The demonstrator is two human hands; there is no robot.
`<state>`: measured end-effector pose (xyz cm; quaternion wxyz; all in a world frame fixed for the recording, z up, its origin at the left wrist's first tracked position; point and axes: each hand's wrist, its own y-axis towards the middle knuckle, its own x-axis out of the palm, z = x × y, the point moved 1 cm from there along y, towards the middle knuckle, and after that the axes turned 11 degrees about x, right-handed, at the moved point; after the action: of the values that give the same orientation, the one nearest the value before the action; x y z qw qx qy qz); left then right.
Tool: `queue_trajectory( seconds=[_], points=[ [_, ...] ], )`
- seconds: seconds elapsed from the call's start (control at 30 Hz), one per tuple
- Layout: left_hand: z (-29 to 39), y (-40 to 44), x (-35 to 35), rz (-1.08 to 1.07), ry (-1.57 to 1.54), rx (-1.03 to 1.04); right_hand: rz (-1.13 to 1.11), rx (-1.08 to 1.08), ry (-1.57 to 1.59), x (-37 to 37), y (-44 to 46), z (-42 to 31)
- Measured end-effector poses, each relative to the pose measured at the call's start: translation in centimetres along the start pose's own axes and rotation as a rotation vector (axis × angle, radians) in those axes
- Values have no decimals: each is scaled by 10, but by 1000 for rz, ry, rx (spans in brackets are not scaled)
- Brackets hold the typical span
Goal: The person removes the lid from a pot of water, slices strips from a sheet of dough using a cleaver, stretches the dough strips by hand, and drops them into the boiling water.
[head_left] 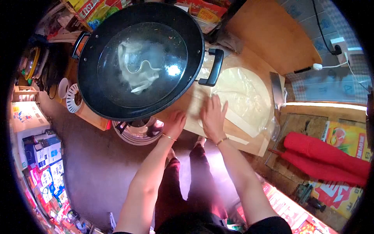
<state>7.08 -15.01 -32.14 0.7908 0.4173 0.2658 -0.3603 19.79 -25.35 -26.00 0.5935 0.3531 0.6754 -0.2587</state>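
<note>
A large black wok point(142, 97) with liquid in it holds several pale, wide dough strips point(134, 72). To its right a round sheet of pale dough point(243, 93), partly under clear plastic, lies on a wooden board point(255, 145). Cut strips lie along the sheet's lower edge. My right hand point(213, 119) rests at the board's left part, fingers spread, beside the dough. My left hand point(174, 124) is near the board's front left edge, below the wok, its fingers bent; what they may hold is hidden. A cleaver point(277, 91) lies at the board's right edge.
A metal basin point(138, 132) sits under the wok's front edge. At the left are a white slotted basket point(73, 98) and stacked boxes point(46, 150). A red cloth item point(323, 158) lies at the right. A white plug and cable point(317, 66) hang by the wall.
</note>
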Motion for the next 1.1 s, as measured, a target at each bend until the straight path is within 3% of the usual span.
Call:
queue_trajectory(
  seconds=[0.27,0.43,0.53,0.83,0.9,0.97,1.1],
  points=[
    [0,-6,3,-17,53,52,-11,-85,-90,8,-10,14],
    [0,-11,5,-38,22,30,6,42,-89,-2,-13,25],
    [2,-6,1,-57,37,11,19,-51,-126,3,-12,32],
    [-3,-9,5,-41,55,46,17,82,-173,3,-29,55],
    [1,-10,5,-18,31,31,-24,-15,-145,2,-33,58],
    [4,-3,2,49,20,27,-24,30,-164,-3,-28,59],
    [4,-5,-2,-15,-2,47,-13,25,-176,-12,-35,72]
  ],
)
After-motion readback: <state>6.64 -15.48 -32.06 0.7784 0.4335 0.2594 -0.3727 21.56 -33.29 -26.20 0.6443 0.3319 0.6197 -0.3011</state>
